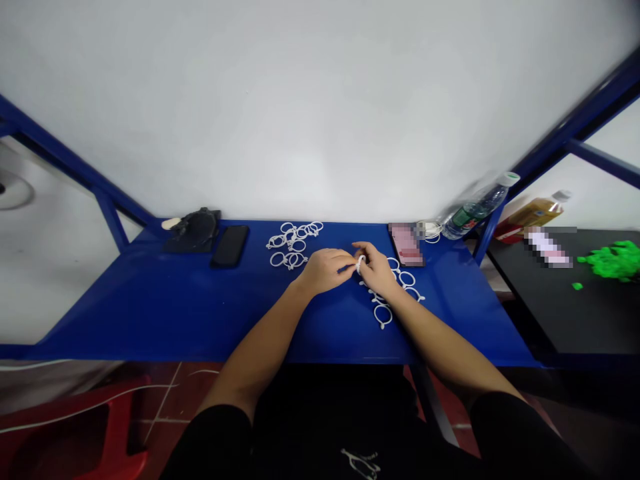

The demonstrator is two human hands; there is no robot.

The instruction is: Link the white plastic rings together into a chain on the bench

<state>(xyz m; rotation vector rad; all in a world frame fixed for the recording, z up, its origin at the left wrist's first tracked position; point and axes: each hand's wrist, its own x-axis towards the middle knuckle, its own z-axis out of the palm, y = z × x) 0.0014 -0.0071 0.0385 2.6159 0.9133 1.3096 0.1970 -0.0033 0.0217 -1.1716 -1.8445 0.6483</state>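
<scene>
My left hand (326, 269) and my right hand (377, 268) meet over the middle of the blue table (150, 307). Both are closed in a pinch around one small white plastic ring (360, 264) held between them. To the left of my hands lies a pile of white rings (294, 243), several of them overlapping. Under and beside my right wrist lie more white rings (395, 293), spread toward the table's front.
A black phone (230, 246) and a dark pouch (196, 230) lie at the back left. A pink phone (406, 243) and a clear bottle (475, 208) lie at the back right. A black table with green pieces (613, 260) stands to the right.
</scene>
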